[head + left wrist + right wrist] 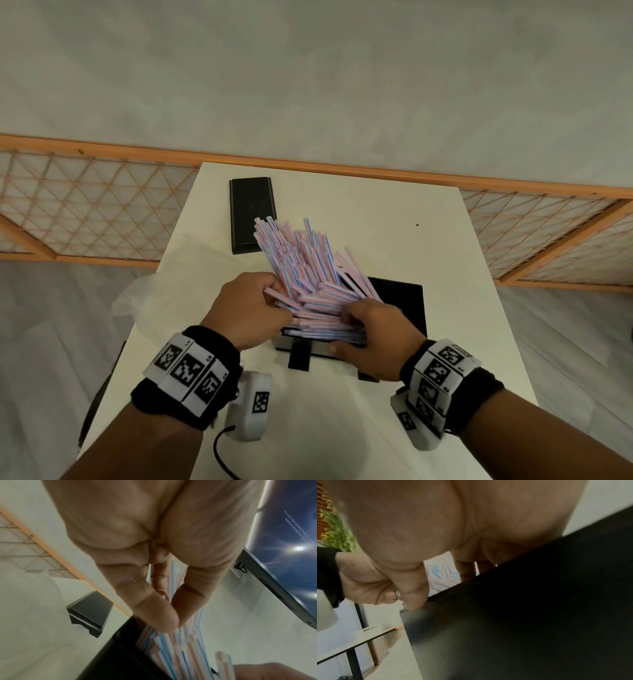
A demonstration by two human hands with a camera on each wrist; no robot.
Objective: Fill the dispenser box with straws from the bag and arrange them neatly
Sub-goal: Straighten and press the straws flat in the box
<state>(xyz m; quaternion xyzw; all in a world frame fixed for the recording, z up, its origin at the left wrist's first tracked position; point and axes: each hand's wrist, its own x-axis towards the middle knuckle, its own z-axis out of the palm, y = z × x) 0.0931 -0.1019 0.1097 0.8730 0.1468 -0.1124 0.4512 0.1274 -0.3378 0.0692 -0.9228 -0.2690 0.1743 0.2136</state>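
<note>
Right hand [423, 524]: palm fills the upper part of the view; thumb tip touches the top edge of the box, fingers bent down over the straws.
Dispenser box [522, 615]: black wall, blurred, filling the lower right.
Straws [442, 573]: striped pink, blue and white, seen in the gap between thumb and fingers, above the box rim.
Left hand [363, 580]: at left, fingers curled, with a black wrist band [327, 574].
Background: a white table with dark legs [353, 658] at lower left; green foliage [339, 532] at upper left.
</note>
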